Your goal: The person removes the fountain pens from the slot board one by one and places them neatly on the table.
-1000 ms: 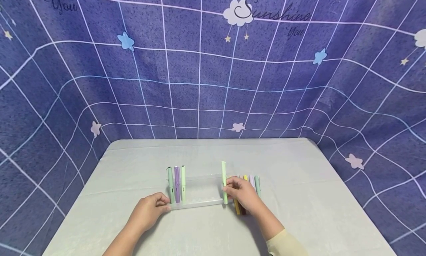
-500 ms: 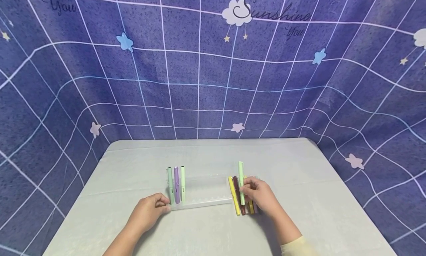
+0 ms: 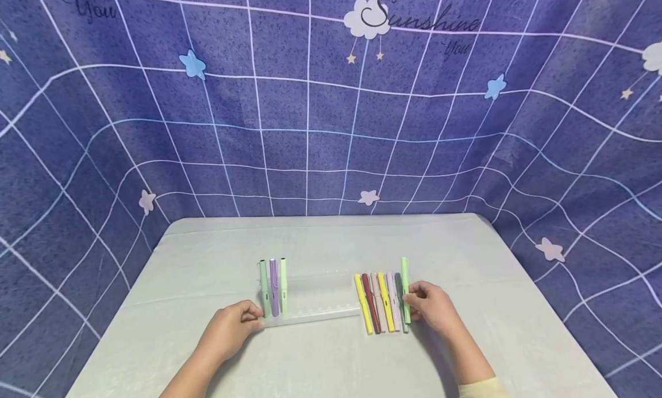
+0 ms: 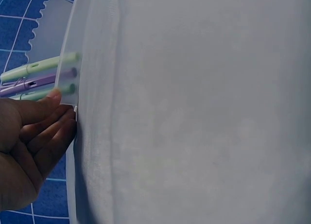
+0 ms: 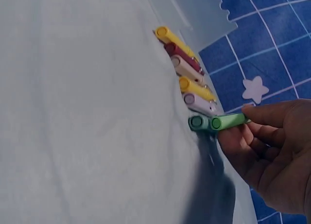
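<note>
My right hand pinches a light green pen between thumb and fingers. In the right wrist view this pen is beside and partly over a dark green pen, at the near end of a row of pens. My left hand holds the left front corner of a clear plastic pen holder, thumb on its edge, as the left wrist view shows. In its left slots rest a sage green pen, a purple pen and a pale green pen.
Right of the holder, several pens lie side by side: a yellow pen, a dark red pen, a beige pen, another yellow one and a lilac pen. A white cloth covers the table; a blue gridded curtain stands behind.
My right hand has carried the light green pen rightward from the holder's right end, across the lying row, to the row's right end. The left hand has stayed at the holder's corner.
</note>
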A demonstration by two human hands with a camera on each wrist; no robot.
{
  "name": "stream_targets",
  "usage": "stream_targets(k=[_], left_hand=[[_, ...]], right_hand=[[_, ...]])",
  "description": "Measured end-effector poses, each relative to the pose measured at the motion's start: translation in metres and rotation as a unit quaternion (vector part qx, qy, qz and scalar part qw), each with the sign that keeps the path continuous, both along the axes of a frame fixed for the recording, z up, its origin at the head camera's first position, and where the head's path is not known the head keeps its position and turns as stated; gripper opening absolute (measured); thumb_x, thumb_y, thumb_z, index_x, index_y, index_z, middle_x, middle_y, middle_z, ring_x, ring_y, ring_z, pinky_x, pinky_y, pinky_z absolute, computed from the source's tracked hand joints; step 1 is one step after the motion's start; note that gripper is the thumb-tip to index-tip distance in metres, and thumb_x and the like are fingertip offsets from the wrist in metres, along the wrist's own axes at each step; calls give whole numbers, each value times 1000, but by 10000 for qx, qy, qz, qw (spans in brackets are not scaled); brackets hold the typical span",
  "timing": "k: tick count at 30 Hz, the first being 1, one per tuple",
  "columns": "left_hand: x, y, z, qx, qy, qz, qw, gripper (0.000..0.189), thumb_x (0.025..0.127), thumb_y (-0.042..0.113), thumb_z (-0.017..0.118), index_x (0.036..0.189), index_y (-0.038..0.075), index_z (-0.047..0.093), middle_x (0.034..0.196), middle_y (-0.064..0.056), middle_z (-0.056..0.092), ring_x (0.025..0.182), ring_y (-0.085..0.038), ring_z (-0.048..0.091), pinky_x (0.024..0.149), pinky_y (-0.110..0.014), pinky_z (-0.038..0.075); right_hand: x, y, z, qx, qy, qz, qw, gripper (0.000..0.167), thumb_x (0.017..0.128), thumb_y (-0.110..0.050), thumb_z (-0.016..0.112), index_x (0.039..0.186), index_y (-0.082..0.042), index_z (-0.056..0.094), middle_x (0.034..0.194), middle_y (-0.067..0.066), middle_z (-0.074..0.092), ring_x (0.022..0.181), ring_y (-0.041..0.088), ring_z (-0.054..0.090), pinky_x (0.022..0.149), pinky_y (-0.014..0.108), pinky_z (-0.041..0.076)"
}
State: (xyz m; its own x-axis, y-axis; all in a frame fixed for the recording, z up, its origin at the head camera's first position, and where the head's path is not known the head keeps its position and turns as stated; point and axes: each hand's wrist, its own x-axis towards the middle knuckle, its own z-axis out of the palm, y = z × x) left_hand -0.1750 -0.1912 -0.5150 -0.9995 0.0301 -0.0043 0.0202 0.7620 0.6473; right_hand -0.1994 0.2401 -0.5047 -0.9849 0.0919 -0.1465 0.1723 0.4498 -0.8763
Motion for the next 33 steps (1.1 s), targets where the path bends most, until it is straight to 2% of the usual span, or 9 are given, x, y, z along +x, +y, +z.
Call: stream_targets(k=[8,18,33], left_hand=[[0,1,0,9,-8,6,10000,14,81,17,79,90,20,69,81,13,72,81,-8,68,83,-40,56],[0,1,0,28,4,0,10000,14,81,17,79,90,20,69,82,12,73,82,-10,69,85,-42,55],[1,1,2,-19,-103,16,9999,13,81,19,78,91,20,69,84,11,73,84,-11,69,85,-42,56]], right_hand=[[4,10,-6,489,-259,-74,9984,17,90,-10,67,101,3,64,78,10,64,65,19,61,57,33,58],[5,11,-11,1333,-346,-40,9905,20,91,-16,68,102,0,65,83,5,67,68,15,61,57,29,54],[7,11,-20,1409,-30,-81,9900,19,92,-21,69,101,-6,61,84,4,62,70,15,57,56,28,50]])
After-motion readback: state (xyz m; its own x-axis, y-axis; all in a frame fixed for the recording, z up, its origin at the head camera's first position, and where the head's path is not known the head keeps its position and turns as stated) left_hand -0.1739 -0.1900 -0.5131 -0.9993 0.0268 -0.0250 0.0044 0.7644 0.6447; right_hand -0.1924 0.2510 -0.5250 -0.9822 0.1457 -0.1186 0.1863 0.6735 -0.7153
